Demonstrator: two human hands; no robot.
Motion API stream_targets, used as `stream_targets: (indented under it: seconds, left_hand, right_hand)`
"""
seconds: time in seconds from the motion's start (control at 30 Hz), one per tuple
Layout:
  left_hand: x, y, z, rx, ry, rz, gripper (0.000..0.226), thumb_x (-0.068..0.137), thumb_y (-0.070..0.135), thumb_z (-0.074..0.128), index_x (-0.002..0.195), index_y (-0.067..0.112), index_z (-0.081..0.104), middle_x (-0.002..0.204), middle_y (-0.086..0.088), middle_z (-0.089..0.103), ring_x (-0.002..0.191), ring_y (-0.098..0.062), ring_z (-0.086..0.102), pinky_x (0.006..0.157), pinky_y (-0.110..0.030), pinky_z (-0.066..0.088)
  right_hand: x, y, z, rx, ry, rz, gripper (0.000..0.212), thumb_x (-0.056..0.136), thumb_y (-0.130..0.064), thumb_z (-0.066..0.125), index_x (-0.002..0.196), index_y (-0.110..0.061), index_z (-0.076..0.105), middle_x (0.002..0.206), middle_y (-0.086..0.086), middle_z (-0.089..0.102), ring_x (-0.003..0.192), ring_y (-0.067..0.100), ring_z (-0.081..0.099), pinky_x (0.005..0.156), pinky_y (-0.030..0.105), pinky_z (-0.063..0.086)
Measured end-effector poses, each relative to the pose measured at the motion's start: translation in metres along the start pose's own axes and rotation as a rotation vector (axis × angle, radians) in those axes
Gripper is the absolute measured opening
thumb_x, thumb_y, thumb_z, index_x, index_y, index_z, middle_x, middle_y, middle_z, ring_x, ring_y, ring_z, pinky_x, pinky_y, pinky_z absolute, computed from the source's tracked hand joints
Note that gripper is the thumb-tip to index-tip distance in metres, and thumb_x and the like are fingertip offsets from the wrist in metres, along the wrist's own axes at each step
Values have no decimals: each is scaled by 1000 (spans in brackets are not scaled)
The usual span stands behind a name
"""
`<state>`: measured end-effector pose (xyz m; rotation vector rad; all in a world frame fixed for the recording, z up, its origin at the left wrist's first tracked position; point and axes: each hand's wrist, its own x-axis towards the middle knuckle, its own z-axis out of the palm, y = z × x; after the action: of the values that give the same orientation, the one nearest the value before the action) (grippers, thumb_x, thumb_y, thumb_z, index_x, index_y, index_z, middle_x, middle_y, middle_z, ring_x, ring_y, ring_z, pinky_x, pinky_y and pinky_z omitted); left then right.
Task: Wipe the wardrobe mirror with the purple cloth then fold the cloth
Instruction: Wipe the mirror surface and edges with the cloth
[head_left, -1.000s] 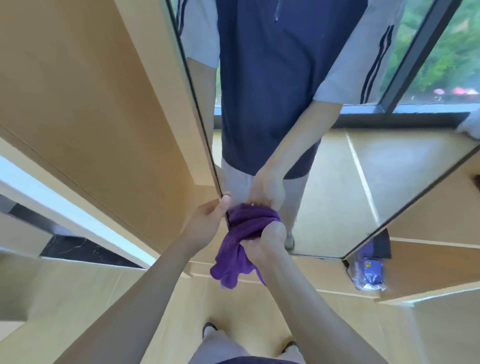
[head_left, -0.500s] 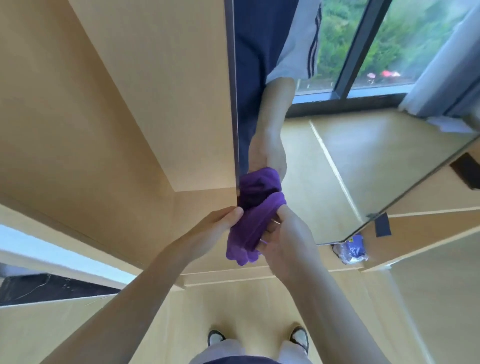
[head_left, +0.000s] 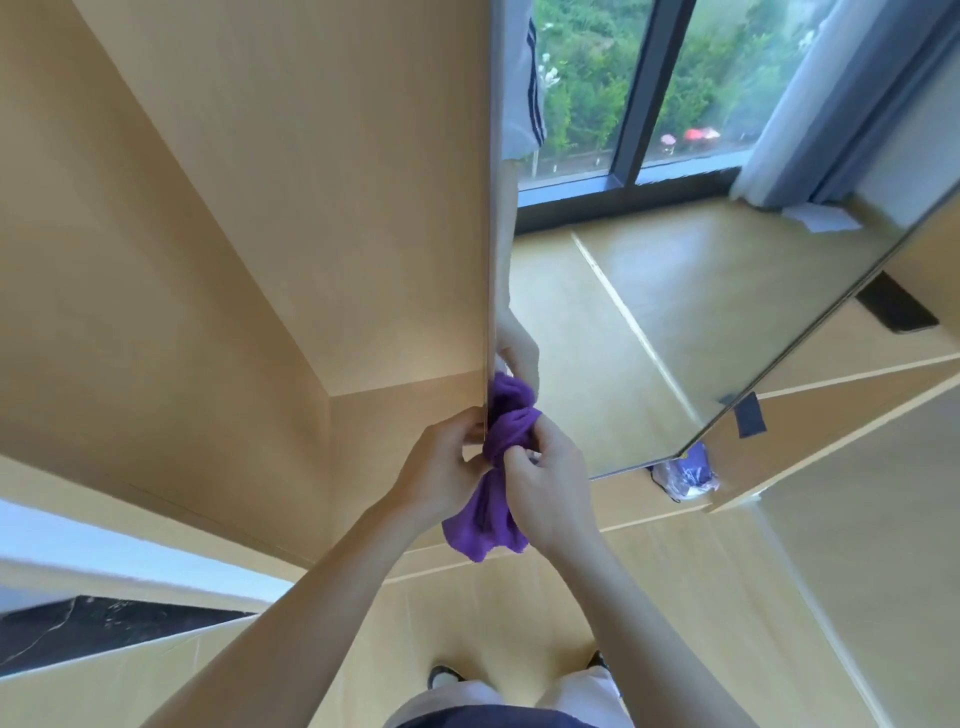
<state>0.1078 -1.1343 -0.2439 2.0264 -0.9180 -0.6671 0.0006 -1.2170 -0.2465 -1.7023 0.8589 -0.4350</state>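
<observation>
While both hands, the left hand (head_left: 441, 470) and right hand (head_left: 545, 480), clamp the bunched purple cloth (head_left: 493, 467) at the wardrobe mirror's (head_left: 675, 322) near-left edge, its loose tail risks leaving streaks.

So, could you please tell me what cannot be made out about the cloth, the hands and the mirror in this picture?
- Purple cloth, head view: bunched, its middle hidden by both hands, so fold state is unclear.
- Left hand: fingertips hidden behind the mirror edge.
- Right hand: palm side faces away.
- Mirror: top cut off by the frame edge; smears too faint to judge.
- Small packet below the mirror: blurred, print unreadable.
</observation>
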Motion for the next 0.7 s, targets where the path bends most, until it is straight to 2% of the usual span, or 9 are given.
stream_targets:
  seconds: [0.03, 0.1, 0.23, 0.33, 0.4, 0.47, 0.57, 0.63, 0.7]
  left_hand:
    - [2, -3, 2, 22, 16, 14, 22, 98, 4, 58, 117, 7, 68, 81, 26, 52, 66, 21, 53, 65, 1, 38]
    - [5, -9, 7, 66, 47, 30, 22, 96, 4, 60, 112, 15, 69, 78, 28, 52, 66, 24, 53, 63, 1, 37]
    - [10, -19, 20, 174, 97, 29, 20, 89, 8, 65, 105, 19, 70, 67, 25, 52, 64, 22, 53, 59, -1, 38]
    - [10, -18, 27, 261, 126, 33, 9, 84, 23, 64, 83, 30, 58, 60, 19, 54, 58, 6, 56, 50, -10, 36]
    - [9, -17, 31, 271, 144, 30, 9, 82, 35, 59, 81, 27, 57, 67, 10, 64, 59, -9, 58, 55, -24, 43]
    - [8, -17, 35, 270, 170, 12, 16, 84, 37, 60, 86, 21, 59, 74, 7, 68, 63, -21, 58, 58, -31, 42]
    - [7, -17, 38, 268, 212, -3, 13, 89, 31, 67, 87, 20, 61, 68, 13, 61, 64, -19, 53, 57, -29, 38]
    - [8, -15, 37, 300, 192, -13, 9, 89, 24, 66, 88, 21, 58, 69, 15, 57, 66, -20, 53, 58, -29, 37]
    - [11, -14, 34, 349, 136, -36, 14, 87, 15, 61, 88, 24, 50, 73, 10, 55, 70, -24, 52, 63, -29, 36]
  right_hand:
    - [-5, 3, 1, 19, -17, -13, 21, 72, -14, 40, 82, -21, 56, 75, -5, 62, 68, 15, 52, 66, 29, 45]
    - [-14, 12, 4, -4, -23, -82, 29, 68, -10, 40, 92, -23, 52, 92, -5, 57, 83, 18, 54, 75, 29, 47]
    - [-24, 34, 15, -145, 66, -224, 34, 73, -5, 42, 102, -23, 45, 108, -8, 41, 100, 22, 50, 84, 41, 51]
    - [-23, 61, 21, -347, 182, -347, 34, 80, 0, 49, 112, -14, 52, 121, 4, 46, 107, 31, 52, 91, 45, 50]
    - [-22, 83, 20, -418, 248, -332, 33, 85, -7, 54, 118, -8, 56, 130, 11, 47, 114, 32, 50, 93, 44, 49]
    - [-21, 98, 16, -407, 275, -282, 40, 84, -17, 55, 124, -10, 55, 132, 10, 45, 116, 29, 48, 92, 43, 50]
    - [-14, 105, 23, -391, 192, -271, 47, 87, -21, 58, 131, -11, 50, 129, 12, 52, 113, 33, 52, 90, 42, 49]
    - [-7, 107, 36, -411, 115, -210, 34, 91, -15, 62, 122, -1, 58, 119, 18, 59, 106, 39, 55, 87, 43, 49]
    - [1, 104, 44, -421, 44, -125, 16, 96, -9, 56, 107, 2, 55, 109, 22, 59, 98, 43, 58, 77, 47, 49]
